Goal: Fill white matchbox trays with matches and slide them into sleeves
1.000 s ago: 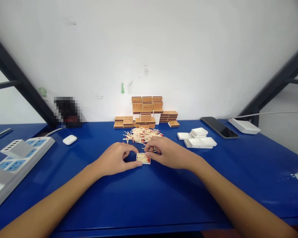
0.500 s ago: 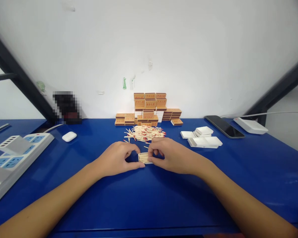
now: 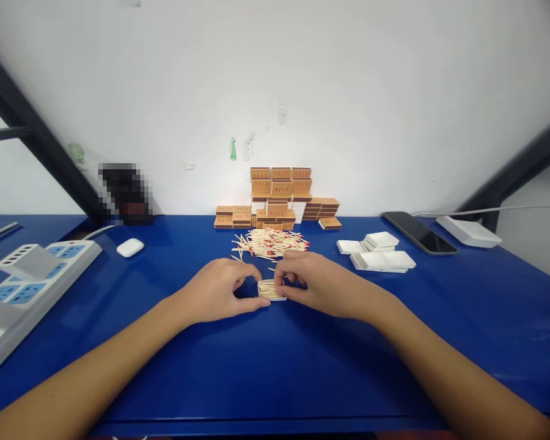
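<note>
A small white matchbox tray (image 3: 270,289) full of matches lies on the blue table (image 3: 275,366) between my hands. My left hand (image 3: 220,293) pinches the tray's left end with thumb and forefinger. My right hand (image 3: 314,282) curls over the tray's right end, its fingertips pressed on the matches. Just behind my hands lies a loose pile of red-tipped matches (image 3: 268,243).
Stacked orange matchbox sleeves (image 3: 278,198) stand against the wall. Several empty white trays (image 3: 379,253) lie to the right, with a black phone (image 3: 419,233) and a white box (image 3: 468,231) beyond. A power strip (image 3: 22,287) and a white earbud case (image 3: 130,247) sit at the left.
My right fingers have slid over the tray's right end, hiding the red match heads. The view has shifted slightly; both hands stay at the tray.
</note>
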`<state>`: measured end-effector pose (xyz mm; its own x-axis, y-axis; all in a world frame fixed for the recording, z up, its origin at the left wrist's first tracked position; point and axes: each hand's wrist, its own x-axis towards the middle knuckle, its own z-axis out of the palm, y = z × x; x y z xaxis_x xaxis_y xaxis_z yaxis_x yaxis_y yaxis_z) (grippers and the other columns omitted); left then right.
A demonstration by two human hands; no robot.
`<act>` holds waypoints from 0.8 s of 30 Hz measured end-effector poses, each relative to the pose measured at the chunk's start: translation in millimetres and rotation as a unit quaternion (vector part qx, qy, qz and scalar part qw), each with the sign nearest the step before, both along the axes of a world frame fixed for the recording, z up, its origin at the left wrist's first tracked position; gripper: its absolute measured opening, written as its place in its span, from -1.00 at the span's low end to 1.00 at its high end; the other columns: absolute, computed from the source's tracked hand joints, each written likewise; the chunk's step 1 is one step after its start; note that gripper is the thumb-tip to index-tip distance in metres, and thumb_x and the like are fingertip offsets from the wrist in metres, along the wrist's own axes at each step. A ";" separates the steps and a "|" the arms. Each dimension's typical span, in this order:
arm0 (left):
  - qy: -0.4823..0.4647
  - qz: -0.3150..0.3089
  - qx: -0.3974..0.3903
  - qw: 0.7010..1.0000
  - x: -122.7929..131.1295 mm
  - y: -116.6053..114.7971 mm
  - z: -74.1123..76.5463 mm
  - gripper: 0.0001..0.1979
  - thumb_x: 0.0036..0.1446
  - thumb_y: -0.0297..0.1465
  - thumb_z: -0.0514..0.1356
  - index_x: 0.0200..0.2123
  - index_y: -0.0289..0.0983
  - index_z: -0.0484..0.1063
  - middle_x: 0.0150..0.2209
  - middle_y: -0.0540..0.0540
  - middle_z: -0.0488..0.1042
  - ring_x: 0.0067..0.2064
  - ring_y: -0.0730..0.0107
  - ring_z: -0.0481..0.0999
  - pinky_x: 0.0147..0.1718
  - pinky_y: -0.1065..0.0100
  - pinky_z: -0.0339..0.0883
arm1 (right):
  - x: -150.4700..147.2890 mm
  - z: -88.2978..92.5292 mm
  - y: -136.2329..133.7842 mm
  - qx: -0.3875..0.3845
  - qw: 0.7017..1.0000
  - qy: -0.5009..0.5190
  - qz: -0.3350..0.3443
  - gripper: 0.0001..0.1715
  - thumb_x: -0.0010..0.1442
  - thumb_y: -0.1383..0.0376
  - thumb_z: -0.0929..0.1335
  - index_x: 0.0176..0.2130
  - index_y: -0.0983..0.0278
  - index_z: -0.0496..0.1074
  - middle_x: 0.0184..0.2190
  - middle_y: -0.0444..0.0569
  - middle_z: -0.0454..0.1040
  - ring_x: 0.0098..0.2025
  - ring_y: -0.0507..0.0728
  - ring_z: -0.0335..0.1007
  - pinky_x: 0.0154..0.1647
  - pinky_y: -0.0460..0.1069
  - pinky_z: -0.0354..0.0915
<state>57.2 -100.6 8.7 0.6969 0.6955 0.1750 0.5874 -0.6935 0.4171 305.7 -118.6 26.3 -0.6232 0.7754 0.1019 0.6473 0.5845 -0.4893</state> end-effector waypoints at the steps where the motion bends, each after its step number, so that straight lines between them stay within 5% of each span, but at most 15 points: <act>1: 0.000 0.000 0.000 1.000 0.1 -0.2 0.2 -0.64 0.22 -0.04 0.34 -0.19 -0.22 0.59 -0.57 0.12 0.26 -0.52 0.48 0.25 -0.46 0.37 0.08 | -0.2 -0.4 -0.3 -0.003 1.000 0.002 0.003 -0.91 0.31 0.41 0.40 -0.24 0.24 0.52 -0.29 -0.08 0.47 -0.29 0.06 0.33 -0.30 -0.03 0.18; 24: 0.000 -0.013 0.018 1.000 -0.6 -0.9 -0.4 -0.66 0.25 -0.05 0.31 -0.25 -0.22 0.55 -0.55 0.12 0.28 -0.53 0.49 0.25 -0.49 0.36 0.08 | -6.2 -6.1 -0.4 -0.012 1.000 0.006 -0.001 -0.89 0.34 0.38 0.39 -0.28 0.24 0.46 -0.27 -0.08 0.45 -0.27 0.07 0.32 -0.28 -0.01 0.20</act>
